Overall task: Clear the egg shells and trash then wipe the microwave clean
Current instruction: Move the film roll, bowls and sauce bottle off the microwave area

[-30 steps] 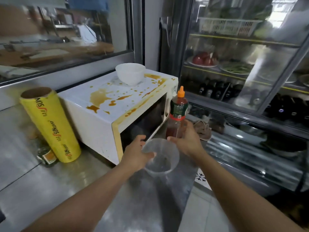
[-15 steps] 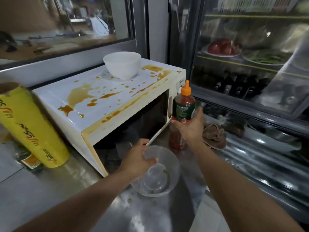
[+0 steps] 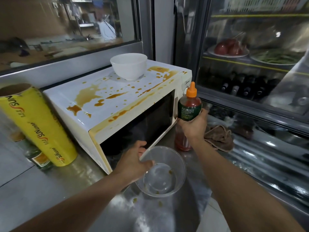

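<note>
Gripping sauce bottle (image 3: 189, 108) right hand (image 3: 194, 126), left hand (image 3: 133, 163) pinching clear bowl (image 3: 163, 171)

Count of items in my view, by kind:

- Microwaves: one (image 3: 117, 104), white, its top spattered with orange-brown sauce.
- Bowls: two. One white bowl (image 3: 128, 66) stands on the microwave top; one clear bowl (image 3: 164, 173) is at my left hand (image 3: 133, 162).
- Sauce bottles: one (image 3: 189, 113), orange cap, gripped by my right hand (image 3: 194, 126).
- Cling-film rolls: one (image 3: 36, 124), yellow.
- Small green bottles: one (image 3: 40, 159), partly hidden behind the roll.
- Cloths: one (image 3: 219, 138), brown, on the counter.
- Plates in the glass-door fridge: two, one of red produce (image 3: 228, 47), one of greens (image 3: 275, 56).
- Dark bottles on the fridge shelf below: at least four; exact number unclear.
</note>
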A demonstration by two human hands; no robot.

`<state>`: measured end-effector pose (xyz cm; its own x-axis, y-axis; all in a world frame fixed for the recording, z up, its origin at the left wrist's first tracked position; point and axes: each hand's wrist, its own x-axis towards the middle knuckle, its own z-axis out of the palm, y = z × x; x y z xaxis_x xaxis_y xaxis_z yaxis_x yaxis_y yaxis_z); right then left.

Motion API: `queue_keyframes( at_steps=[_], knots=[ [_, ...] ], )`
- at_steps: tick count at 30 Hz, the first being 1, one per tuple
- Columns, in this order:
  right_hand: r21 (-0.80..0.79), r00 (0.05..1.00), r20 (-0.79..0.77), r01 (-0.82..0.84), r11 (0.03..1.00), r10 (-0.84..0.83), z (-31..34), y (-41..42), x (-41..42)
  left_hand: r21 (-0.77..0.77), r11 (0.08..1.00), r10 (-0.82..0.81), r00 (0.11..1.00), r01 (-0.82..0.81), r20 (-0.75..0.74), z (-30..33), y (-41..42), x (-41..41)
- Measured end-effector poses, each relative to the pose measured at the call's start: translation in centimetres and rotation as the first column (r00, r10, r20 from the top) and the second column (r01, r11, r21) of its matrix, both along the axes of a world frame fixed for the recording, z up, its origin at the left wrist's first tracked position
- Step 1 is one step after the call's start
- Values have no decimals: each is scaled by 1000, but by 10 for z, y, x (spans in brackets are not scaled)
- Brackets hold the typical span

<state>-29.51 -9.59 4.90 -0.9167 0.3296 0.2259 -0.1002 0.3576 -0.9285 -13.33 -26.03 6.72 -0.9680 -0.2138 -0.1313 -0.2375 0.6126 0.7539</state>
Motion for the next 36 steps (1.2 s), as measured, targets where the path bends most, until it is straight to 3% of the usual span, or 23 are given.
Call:
queue_keyframes(
  at_steps=[7,13,21,27,31,36],
  knots=[
    [23,997,-62,-35,999,36,18,15,43,-31,999,24,999,-23,25,2,2,22],
    [35,996,-54,-69,997,71,29,33,84,-146,987,84,994,-73,65,-11,4,39],
    [13,998,-31,-52,999,52,21,53,114,-176,961,251,939,-213,235,-43,6,35],
    [9,997,-27,-73,997,73,16,56,124,-169,959,269,913,-226,308,-52,12,31],
    [14,997,-21,-77,997,78,19,55,135,-243,951,259,922,-191,289,-49,11,39],
    [17,994,-32,-100,995,101,33,44,158,-99,966,257,941,-241,219,-39,-6,67]
  ],
)
